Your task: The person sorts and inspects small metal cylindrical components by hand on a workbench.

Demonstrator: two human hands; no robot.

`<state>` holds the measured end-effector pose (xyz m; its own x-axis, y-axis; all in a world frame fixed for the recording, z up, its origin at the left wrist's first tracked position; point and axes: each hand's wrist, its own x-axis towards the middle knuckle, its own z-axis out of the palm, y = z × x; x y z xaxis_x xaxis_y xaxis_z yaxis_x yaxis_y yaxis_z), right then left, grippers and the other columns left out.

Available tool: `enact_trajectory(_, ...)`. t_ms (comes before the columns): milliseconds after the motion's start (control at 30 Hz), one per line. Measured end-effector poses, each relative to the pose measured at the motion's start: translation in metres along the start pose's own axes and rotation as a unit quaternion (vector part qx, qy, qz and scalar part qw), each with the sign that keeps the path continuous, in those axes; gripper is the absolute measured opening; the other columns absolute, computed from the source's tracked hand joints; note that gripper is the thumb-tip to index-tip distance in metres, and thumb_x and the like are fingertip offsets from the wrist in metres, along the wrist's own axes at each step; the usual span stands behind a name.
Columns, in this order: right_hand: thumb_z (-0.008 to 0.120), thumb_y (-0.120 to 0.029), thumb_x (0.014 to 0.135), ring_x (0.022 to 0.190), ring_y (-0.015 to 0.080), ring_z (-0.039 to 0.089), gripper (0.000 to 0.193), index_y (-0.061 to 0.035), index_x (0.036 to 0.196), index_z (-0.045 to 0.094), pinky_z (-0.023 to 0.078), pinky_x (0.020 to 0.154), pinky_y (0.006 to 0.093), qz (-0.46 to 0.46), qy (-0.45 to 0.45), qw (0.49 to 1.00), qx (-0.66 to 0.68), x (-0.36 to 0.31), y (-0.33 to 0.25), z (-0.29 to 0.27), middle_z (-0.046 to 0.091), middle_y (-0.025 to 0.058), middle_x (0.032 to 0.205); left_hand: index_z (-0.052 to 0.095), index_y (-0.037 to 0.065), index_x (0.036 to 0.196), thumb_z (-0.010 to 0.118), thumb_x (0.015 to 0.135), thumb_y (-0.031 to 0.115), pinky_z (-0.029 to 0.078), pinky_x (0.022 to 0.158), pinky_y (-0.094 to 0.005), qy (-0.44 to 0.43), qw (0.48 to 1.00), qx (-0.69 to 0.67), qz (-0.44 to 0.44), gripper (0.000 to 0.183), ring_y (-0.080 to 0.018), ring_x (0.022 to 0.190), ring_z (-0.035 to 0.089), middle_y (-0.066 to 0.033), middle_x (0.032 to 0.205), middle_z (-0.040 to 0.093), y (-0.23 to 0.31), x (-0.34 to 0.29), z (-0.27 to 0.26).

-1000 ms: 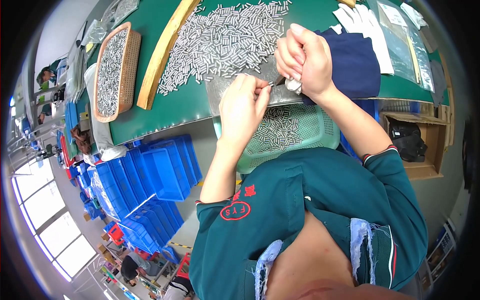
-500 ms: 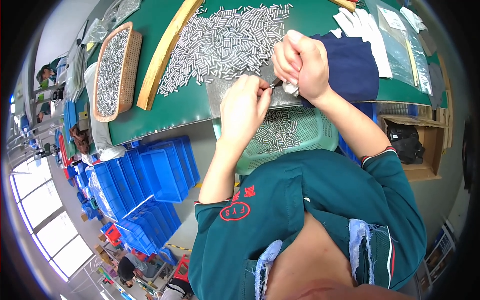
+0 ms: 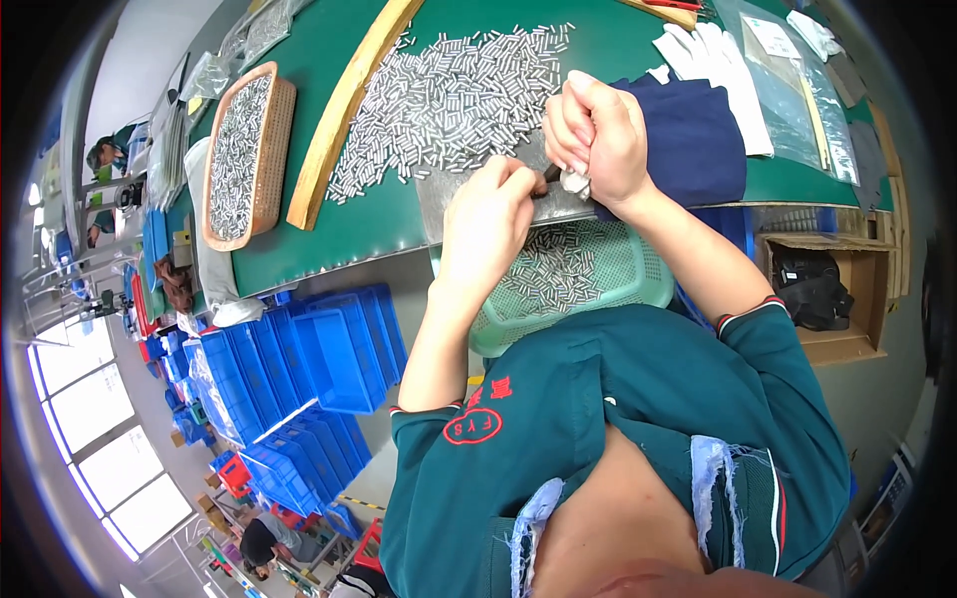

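Note:
My left hand [image 3: 488, 214] is closed in a pinch on a small metal pin at the front edge of the bench, with the pin mostly hidden by the fingertips. Right beside it, my right hand [image 3: 603, 140] makes a fist around a tool whose handle is wrapped in white cloth [image 3: 575, 183]. The tool's dark narrow end points at the left fingertips. Both hands are over a grey metal plate [image 3: 435, 204]. Beyond them a wide heap of short silvery pins [image 3: 449, 105] covers the plate and the green bench top. Below the hands, a pale green basket [image 3: 653, 274] holds more pins.
A wooden strip [image 3: 344, 125] borders the heap on the left, and a tan basket [image 3: 272, 164] of pins stands beyond it. Dark blue cloth [image 3: 693, 140], white gloves [image 3: 728, 75] and plastic bags lie on the right. Blue crates [image 3: 344, 354] and a cardboard box [image 3: 862, 324] are below bench level.
The view has shifted slightly. My left fingertips have curled in closer at the tool's end, and the pin that showed between them is now covered. The right fist keeps its grip.

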<state>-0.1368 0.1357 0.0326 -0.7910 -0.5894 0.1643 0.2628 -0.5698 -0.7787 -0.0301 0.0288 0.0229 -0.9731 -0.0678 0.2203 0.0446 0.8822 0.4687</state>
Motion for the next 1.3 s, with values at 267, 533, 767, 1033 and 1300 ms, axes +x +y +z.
enact_trajectory(267, 0.037, -0.023, 0.090, 0.035, 0.0078, 0.031, 0.041, -0.0083, 0.052, 0.032, 0.030, 0.037, 0.0220, 0.028, -0.035, 0.997, 0.060, 0.000, 0.001, -0.005, 0.036, 0.0011, 0.045, 0.055, 0.004, 0.078, 0.064, 0.072, 0.012, 0.044, 0.063, -0.0327, 0.050, 0.992, -0.026, -0.111, 0.014, -0.0228, 0.070, 0.056, -0.0073, 0.077, 0.053, 0.007, -0.007, 0.006)
enact_trajectory(533, 0.037, -0.024, 0.090, 0.035, 0.0078, 0.031, 0.042, -0.0089, 0.051, 0.032, 0.030, 0.036, 0.0221, 0.052, -0.034, 0.995, 0.081, 0.002, -0.002, -0.007, 0.035, 0.0009, 0.044, 0.054, 0.005, 0.076, 0.064, 0.071, 0.008, 0.043, 0.061, -0.0328, 0.054, 0.990, -0.063, -0.111, 0.011, -0.0215, 0.066, 0.055, -0.0059, 0.070, 0.053, 0.003, -0.007, 0.009)
enact_trajectory(767, 0.036, -0.023, 0.090, 0.035, 0.0078, 0.031, 0.041, -0.0086, 0.052, 0.032, 0.030, 0.036, 0.0221, 0.050, -0.047, 0.997, 0.042, 0.001, 0.001, -0.005, 0.035, 0.0008, 0.044, 0.055, 0.005, 0.075, 0.064, 0.070, 0.008, 0.043, 0.061, -0.0324, 0.060, 0.989, -0.074, -0.115, 0.011, -0.0214, 0.066, 0.055, -0.0056, 0.068, 0.053, 0.002, -0.008, 0.012)
enact_trajectory(1033, 0.031, -0.026, 0.090, 0.033, 0.0083, 0.024, 0.042, -0.0104, 0.051, 0.028, 0.027, 0.035, 0.0232, 0.022, -0.011, 1.000, 0.020, 0.002, 0.000, 0.000, 0.028, 0.0003, 0.042, 0.058, 0.004, 0.076, 0.064, 0.070, 0.007, 0.043, 0.061, -0.0324, 0.060, 0.989, -0.088, -0.107, 0.009, -0.0209, 0.065, 0.055, -0.0052, 0.068, 0.053, 0.001, -0.009, 0.011)
enact_trajectory(1300, 0.031, -0.025, 0.090, 0.033, 0.0083, 0.023, 0.042, -0.0100, 0.051, 0.028, 0.027, 0.035, 0.0232, 0.020, -0.012, 1.000, 0.021, 0.001, 0.002, 0.001, 0.028, 0.0002, 0.042, 0.058, 0.005, 0.076, 0.063, 0.070, 0.008, 0.043, 0.061, -0.0324, 0.061, 0.986, -0.102, -0.115, 0.008, -0.0207, 0.065, 0.055, -0.0050, 0.068, 0.054, 0.000, -0.009, 0.012)
